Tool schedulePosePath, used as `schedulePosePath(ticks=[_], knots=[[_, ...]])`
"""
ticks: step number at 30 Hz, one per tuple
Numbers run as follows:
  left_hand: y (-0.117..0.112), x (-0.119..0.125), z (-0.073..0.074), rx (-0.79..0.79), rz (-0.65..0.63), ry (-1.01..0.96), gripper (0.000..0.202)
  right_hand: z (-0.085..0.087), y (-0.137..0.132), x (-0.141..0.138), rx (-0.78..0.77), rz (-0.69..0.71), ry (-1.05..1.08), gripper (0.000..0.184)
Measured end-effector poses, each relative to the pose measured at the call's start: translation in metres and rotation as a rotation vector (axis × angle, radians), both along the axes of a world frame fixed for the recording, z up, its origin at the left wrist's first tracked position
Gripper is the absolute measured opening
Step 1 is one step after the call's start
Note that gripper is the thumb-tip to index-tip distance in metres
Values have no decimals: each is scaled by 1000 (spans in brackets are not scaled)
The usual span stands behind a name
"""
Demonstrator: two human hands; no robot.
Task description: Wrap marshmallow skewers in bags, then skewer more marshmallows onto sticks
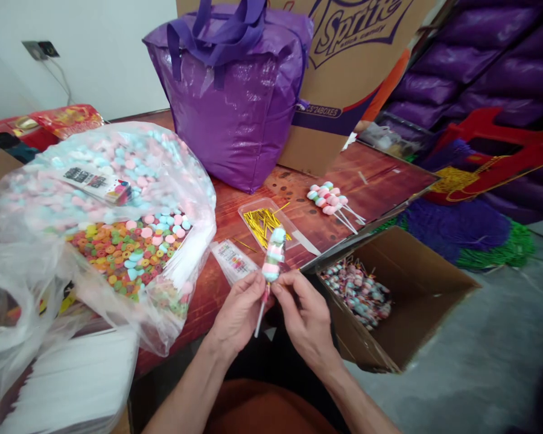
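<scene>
A candy stick [274, 259] with pale blue, pink, white and green pieces stands nearly upright between my hands, and its candy part seems to be in a clear wrapper. My left hand [238, 310] is closed, with thumb and fingers pinching the stick just under the candy. My right hand [305, 316] is closed too, its fingertips pinching at the same neck from the other side. A bit of gold shows there, partly hidden by the fingers. Just beyond, gold twist ties [263, 224] lie in a clear tray, beside a stack of printed clear bags [233, 260].
Left, a large plastic bag [199, 187] holds loose candies; white sticks [72, 380] lie nearer. Several candy sticks [329, 198] rest on the table's right side. A cardboard box [416, 307] with finished-looking candy sticks stands below the edge. A purple bag [235, 114] is behind.
</scene>
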State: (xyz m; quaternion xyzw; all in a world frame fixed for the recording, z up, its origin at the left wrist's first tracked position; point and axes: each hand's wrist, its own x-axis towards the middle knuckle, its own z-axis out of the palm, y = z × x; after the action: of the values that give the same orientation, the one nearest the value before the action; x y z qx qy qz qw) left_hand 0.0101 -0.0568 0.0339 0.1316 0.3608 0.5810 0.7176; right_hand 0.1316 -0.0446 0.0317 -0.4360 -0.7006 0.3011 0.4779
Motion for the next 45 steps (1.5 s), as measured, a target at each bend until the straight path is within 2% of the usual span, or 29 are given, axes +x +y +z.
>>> schedulePosePath(ticks=[2, 4, 6, 10, 12, 15, 17, 19, 21, 24, 26, 28, 30, 33, 36, 39, 41, 43, 45], knots=[[-2, -2, 4, 96, -18, -7, 41, 7, -4, 7, -135, 13, 46, 17], [-6, -2, 9, 205, -22, 99, 44, 16, -6, 14, -178, 23, 67, 17], [-11, 0, 11, 248, -41, 280, 49, 24, -9, 19, -140, 13, 71, 19], [-18, 9, 6, 165, -3, 497, 47, 30, -16, 21, -47, -68, 79, 15], [-18, 13, 5, 164, -34, 536, 47, 27, -21, 22, -69, -97, 118, 15], [-18, 20, 7, 165, -115, 465, 34, 17, -29, 25, -215, -115, 221, 17], [-17, 24, 8, 124, -83, 376, 26, 7, -36, 27, -352, -89, 299, 22], [-15, 27, 6, 111, -18, 409, 21, -3, -43, 27, -476, -42, 352, 24], [-12, 26, 3, 179, -6, 562, 17, -13, -48, 28, -584, -17, 433, 26], [-5, 13, -4, 310, -19, 871, 13, -23, -45, 41, -681, -95, 705, 25], [1, 0, -11, 299, 68, 1149, 6, -28, -35, 59, -664, -194, 893, 23], [6, -14, -18, 236, 145, 1468, 13, -30, -22, 77, -652, -296, 997, 31], [11, -23, -26, 197, 120, 1687, 15, -30, -13, 86, -677, -349, 1002, 41], [17, -30, -36, 183, 83, 1841, 7, -30, -8, 74, -711, -308, 871, 36], [22, -34, -38, 157, 96, 1783, 13, -32, -11, 42, -693, -214, 661, 30], [22, -41, -35, 174, 166, 1541, 11, -33, -11, 12, -586, -115, 377, 27], [20, -44, -30, 214, 217, 1378, 12, -31, -6, -2, -498, -99, 264, 26], [16, -44, -25, 245, 229, 1249, 13, -27, 3, -12, -499, -78, 274, 28], [10, -41, -22, 250, 232, 1151, 14, -23, 12, -20, -601, -8, 389, 24]])
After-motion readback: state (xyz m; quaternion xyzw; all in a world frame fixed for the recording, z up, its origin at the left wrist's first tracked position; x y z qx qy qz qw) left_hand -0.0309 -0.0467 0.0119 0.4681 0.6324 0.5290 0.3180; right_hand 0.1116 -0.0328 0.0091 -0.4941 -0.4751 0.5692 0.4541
